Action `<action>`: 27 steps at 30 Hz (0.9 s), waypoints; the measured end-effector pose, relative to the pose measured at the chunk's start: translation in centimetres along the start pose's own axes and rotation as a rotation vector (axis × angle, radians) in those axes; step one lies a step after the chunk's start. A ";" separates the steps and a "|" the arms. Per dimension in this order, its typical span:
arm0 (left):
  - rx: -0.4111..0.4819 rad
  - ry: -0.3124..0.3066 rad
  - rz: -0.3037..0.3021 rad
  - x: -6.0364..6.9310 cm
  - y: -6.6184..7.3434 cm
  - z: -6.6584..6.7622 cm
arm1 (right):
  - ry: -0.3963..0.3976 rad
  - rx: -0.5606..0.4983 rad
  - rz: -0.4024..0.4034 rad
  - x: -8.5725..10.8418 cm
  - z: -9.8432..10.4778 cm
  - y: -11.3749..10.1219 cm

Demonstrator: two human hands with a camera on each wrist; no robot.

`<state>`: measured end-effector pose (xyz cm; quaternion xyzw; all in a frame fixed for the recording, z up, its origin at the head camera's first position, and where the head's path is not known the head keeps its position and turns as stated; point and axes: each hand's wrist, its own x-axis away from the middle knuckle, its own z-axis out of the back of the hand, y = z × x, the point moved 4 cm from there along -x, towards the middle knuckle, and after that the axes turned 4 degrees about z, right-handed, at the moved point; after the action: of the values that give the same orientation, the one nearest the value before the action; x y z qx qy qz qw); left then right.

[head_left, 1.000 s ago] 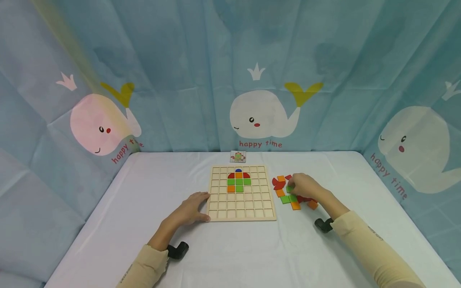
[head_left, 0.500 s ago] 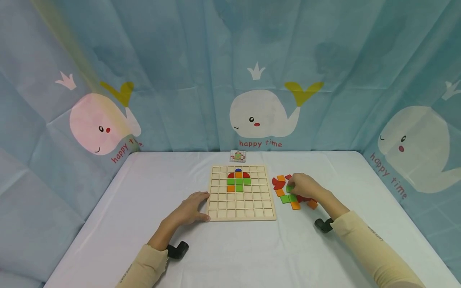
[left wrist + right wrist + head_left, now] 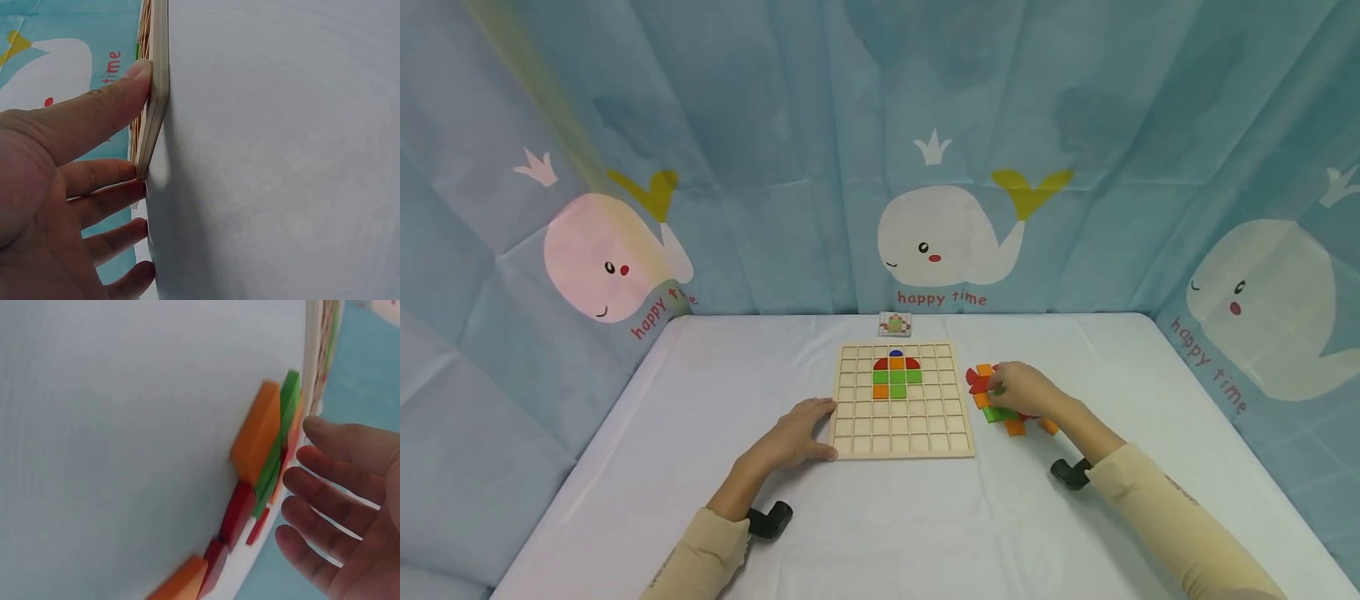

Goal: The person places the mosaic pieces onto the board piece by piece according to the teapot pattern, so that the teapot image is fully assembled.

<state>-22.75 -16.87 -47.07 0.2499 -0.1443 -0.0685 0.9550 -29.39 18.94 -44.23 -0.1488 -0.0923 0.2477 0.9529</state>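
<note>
Shift since a second ago: right hand (image 3: pixel 1026 387) a little nearer my left hand (image 3: pixel 793 435), covering more of the loose tiles (image 3: pixel 992 414); left hand and board (image 3: pixel 910 430) are where they were.
My left hand: thumb set against the near edge at the board's corner, fingers extended and spread, index touching the side edge.
My right hand: low over the loose tiles, well apart from the left, fingertips toward the board; thumb and fingers stand separate in the right wrist view. Some green shows at the fingertips, but I cannot tell whether they touch it.
Board: flat between my hands, its grid ruled into square cells.
Loose tiles: bunched under and around my right hand; red tiles (image 3: pixel 979 382) by its fingertips on the board side, an orange tile (image 3: pixel 1015 427) on the side nearer me.
Pieces in the grid: ahead and to the right of my left hand, a blue piece (image 3: pixel 896 353) on top, red and orange pieces (image 3: pixel 897 363) below it, then green squares (image 3: pixel 898 377), then one orange and one green.
Picture card: small card (image 3: pixel 895 324) on the worktop (image 3: pixel 895 533), beyond the board, ahead of both hands.
Backdrop: whale-printed cloth (image 3: pixel 782 167) past everything I reach.
</note>
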 end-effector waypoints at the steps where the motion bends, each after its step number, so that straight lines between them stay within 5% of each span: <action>1: 0.000 0.001 -0.001 0.0 0.0 0.0 | 0.002 0.003 0.014 -0.1 -0.1 -0.2; 27: 0.015 0.005 -0.023 0.2 0.1 0.1 | -0.008 0.043 0.031 -0.9 -1.8 -2.1</action>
<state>-22.53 -16.83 -46.90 0.2588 -0.1398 -0.0778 0.9526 -28.73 16.28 -45.35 -0.1287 -0.0886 0.2650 0.9515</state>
